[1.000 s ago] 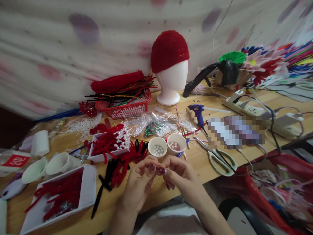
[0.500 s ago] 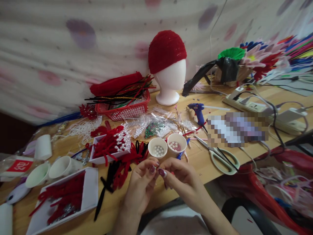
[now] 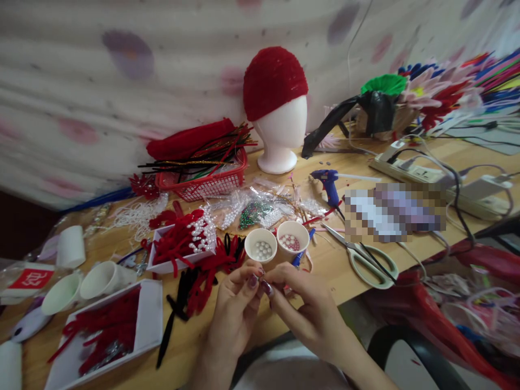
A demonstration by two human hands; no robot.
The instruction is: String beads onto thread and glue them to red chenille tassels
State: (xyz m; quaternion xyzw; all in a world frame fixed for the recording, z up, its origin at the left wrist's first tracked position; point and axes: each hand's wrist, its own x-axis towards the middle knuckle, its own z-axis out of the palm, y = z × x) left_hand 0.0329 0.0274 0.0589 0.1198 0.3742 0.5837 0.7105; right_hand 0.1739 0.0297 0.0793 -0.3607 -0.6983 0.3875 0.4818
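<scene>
My left hand point(image 3: 238, 306) and my right hand point(image 3: 304, 303) meet fingertip to fingertip over the table's front edge. Both are closed in a pinch around something tiny that the fingers mostly hide; its kind cannot be made out. Just beyond them stand two paper cups: the left cup point(image 3: 248, 257) has white pearl beads point(image 3: 262, 250) in it, the right cup point(image 3: 303, 233) has pink and white beads point(image 3: 289, 242). To the left of my hands lie red and black fuzzy stems point(image 3: 203, 287). A white box point(image 3: 152, 265) holds red fuzzy pieces and strings of white pearls point(image 3: 202, 230).
Green-handled scissors point(image 3: 371, 265) and a blue glue gun point(image 3: 329, 184) lie to the right. A white foam head point(image 3: 282, 135) wears a red cap point(image 3: 276, 81) beside a red basket point(image 3: 211, 187). An open box point(image 3: 150, 319) sits front left; a power strip point(image 3: 422, 173) is at the right.
My fingertips shift slightly against each other, still pinched together. The view has moved a little; the things on the table stay where they were.
</scene>
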